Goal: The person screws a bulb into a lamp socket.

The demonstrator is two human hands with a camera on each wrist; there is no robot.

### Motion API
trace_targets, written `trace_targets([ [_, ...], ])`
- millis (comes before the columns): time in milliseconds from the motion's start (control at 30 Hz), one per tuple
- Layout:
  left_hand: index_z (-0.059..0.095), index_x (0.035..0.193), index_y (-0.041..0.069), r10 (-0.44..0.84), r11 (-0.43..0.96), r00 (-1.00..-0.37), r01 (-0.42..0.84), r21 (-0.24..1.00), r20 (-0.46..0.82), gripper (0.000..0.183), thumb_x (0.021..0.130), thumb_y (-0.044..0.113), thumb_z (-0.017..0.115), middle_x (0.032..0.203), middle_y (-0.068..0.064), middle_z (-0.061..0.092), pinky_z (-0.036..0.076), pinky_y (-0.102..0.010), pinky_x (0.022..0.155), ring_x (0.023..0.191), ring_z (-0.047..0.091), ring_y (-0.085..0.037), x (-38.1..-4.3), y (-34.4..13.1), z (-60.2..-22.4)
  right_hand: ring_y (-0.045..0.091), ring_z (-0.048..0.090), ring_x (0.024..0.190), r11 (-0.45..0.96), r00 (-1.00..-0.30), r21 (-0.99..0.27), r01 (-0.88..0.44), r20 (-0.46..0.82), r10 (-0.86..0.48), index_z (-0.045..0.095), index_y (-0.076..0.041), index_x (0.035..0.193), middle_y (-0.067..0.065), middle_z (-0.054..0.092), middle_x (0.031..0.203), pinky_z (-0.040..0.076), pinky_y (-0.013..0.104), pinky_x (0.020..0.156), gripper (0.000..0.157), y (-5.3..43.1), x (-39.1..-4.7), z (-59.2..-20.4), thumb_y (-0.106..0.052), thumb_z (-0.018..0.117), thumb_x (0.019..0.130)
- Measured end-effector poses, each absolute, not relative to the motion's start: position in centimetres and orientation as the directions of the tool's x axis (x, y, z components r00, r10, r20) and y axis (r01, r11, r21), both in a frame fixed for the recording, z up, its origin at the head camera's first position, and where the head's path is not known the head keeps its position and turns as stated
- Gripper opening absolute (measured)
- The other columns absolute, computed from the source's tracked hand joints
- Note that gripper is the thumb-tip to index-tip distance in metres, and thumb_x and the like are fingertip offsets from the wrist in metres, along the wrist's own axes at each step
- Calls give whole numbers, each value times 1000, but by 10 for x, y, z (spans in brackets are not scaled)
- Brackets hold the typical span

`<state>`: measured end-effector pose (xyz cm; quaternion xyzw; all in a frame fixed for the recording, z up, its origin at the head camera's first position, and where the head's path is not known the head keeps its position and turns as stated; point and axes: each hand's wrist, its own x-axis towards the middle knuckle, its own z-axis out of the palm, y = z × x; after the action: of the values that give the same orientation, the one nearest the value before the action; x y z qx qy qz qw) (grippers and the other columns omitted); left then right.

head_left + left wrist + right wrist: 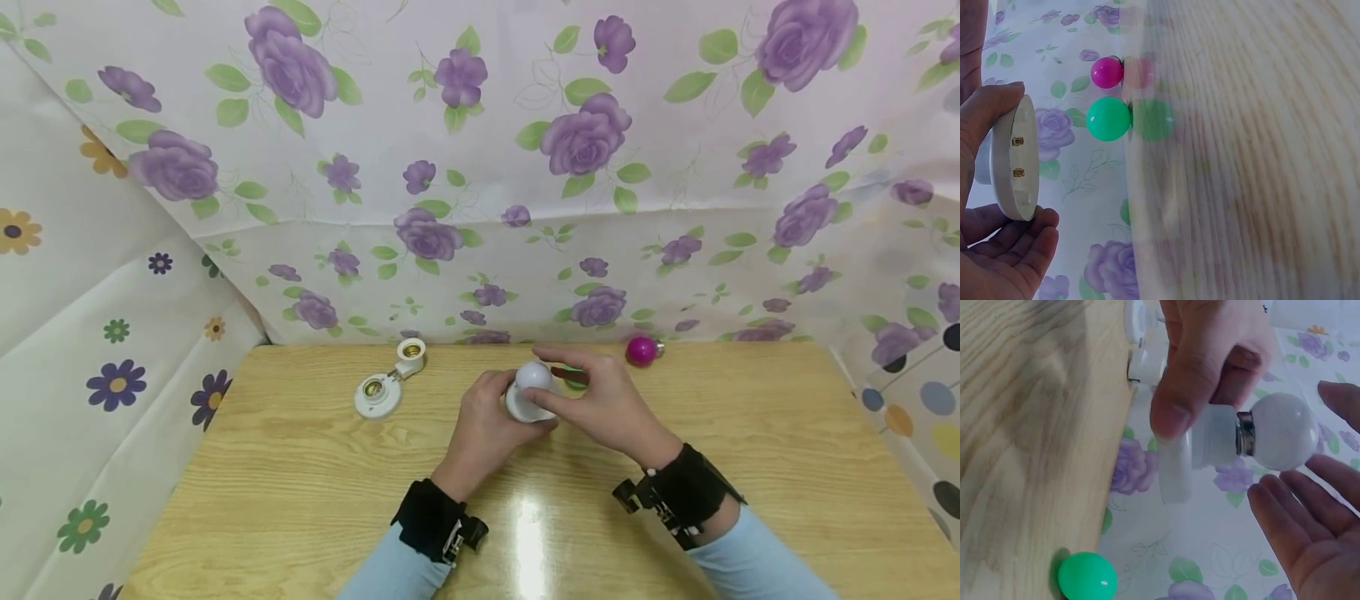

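Both wrists wear black straps. Left hand grips white socket by its rim, up off the table. Right hand is loosely spread around white bulb, thumb and fingers apart; can't tell if a fingertip touches. White bulb sits at white socket's mouth, metal thread partly showing. Beyond: green globe behind right hand, pink bulb further right, two more sockets off left. Flowered cloth at back.
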<state>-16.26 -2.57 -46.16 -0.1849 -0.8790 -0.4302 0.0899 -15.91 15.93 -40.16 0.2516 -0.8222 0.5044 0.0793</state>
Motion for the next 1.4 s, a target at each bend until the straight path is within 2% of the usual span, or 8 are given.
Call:
trace_targets([
  [167,58,120,23,249,559,-912,410,721,326,68,65,59,75,109,10,53,44,-30,82,99,50,-7,-162,-25,-460,16,51,113,331,-836,-791,-514,378,-397,57,-11,125,1,52,129,44,38,89,44,157,-153,-391,-16,70,83],
  [333,58,121,22,257,569,-908,420,707,332,68,66,57,76,109,8,54,44,-29,81,98,51,-7,-162,-24,-457,22,53,111,325,-838,-801,-502,358,-412,58,-1,121,13,55,125,44,36,89,40,152,-144,-373,-3,68,82],
  [467,58,121,21,259,576,-910,415,705,324,68,66,55,77,109,8,54,44,-29,81,98,51,-8,-162,-24,-456,21,54,109,334,-853,-815,-473,329,-404,59,-2,120,8,56,123,44,34,88,39,152,-144,-372,-4,68,83],
  [667,58,123,20,258,578,-914,405,708,312,69,66,55,77,111,7,54,44,-29,81,99,51,-8,-162,-25,-456,10,54,108,357,-869,-812,-461,333,-366,62,-13,119,-3,58,120,47,36,83,38,156,-154,-395,-20,71,83],
  [867,57,123,21,255,571,-913,408,712,319,69,66,55,76,111,8,53,44,-30,82,100,50,-8,-161,-25,-455,14,57,104,313,-882,-839,-444,348,-318,64,-13,116,-3,60,115,50,32,76,39,156,-159,-403,-30,72,81],
  [1067,57,124,22,254,569,-913,409,713,321,69,67,56,75,111,9,53,44,-30,82,100,50,-7,-161,-25,-455,17,59,100,299,-893,-850,-434,363,-267,65,-13,113,-3,62,111,51,32,72,38,154,-160,-404,-28,74,79],
  [1267,57,124,22,251,571,-917,398,718,309,69,67,56,76,112,8,53,44,-30,82,101,50,-8,-161,-26,-455,20,61,96,290,-894,-848,-443,392,-218,65,-5,109,7,64,106,51,32,70,37,148,-150,-389,-17,76,76],
  [1400,57,123,22,247,569,-917,398,719,312,69,66,54,77,112,8,53,44,-30,83,101,50,-8,-162,-26,-457,22,60,98,278,-892,-850,-446,396,-218,63,-4,113,11,63,108,51,31,71,42,146,-145,-381,-14,77,75],
])
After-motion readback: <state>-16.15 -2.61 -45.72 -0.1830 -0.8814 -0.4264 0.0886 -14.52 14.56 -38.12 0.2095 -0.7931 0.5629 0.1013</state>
